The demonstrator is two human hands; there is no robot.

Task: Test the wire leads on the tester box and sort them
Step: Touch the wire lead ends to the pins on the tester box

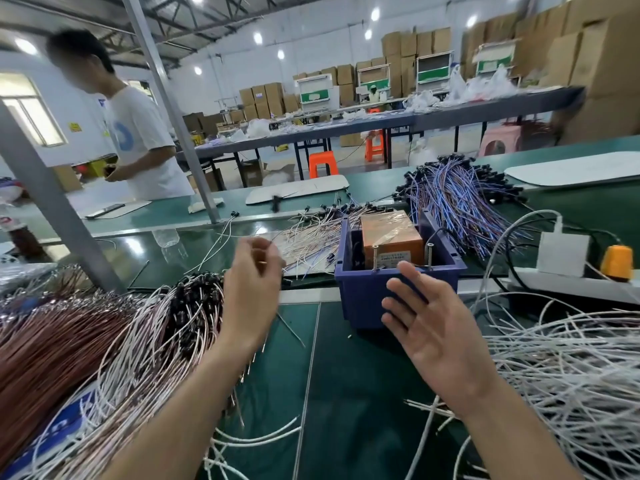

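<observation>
Head view: L hand (252, 271) is raised over the bench (346, 375), just left of the bin (363, 299), back of hand toward cam. Fingers curl in toward the thumb, but it's motion-blurred, so can't tell if a lead is pinched there or nothing. R hand (436, 327) is up in front of the bin's right front corner, palm toward cam, fingers straight & spread, holding nothing. Its fingertips overlap the bin's front wall in the pic; contact unclear.

Tester (391, 233): orange box under clear tape, sits inside the blue bin. Two screws (375, 259) stand upright at its front edge, one left, one right.

Leads lie in separate heaps:
- Brown leads (104, 341), mixed w/ white & black-ended ones, fan out at left beside the L forearm.
- White wires (571, 375) are piled at right, beside the R forearm.
- Pink leads (311, 230), thin & pale, lie behind the L hand, left of the bin.
- Blue leads (460, 199) sit bunched behind & right of the bin.

Right edge: white power strip (561, 285) w/ a white adapter (562, 252) & an orange plug (616, 261) on it. A grey post (169, 105) slants up at left. Beyond the bench a person in a white tee (145, 140) stands, hands together at waist. Further back: long tables, an orange stool (323, 164), stacked cartons (606, 64).
</observation>
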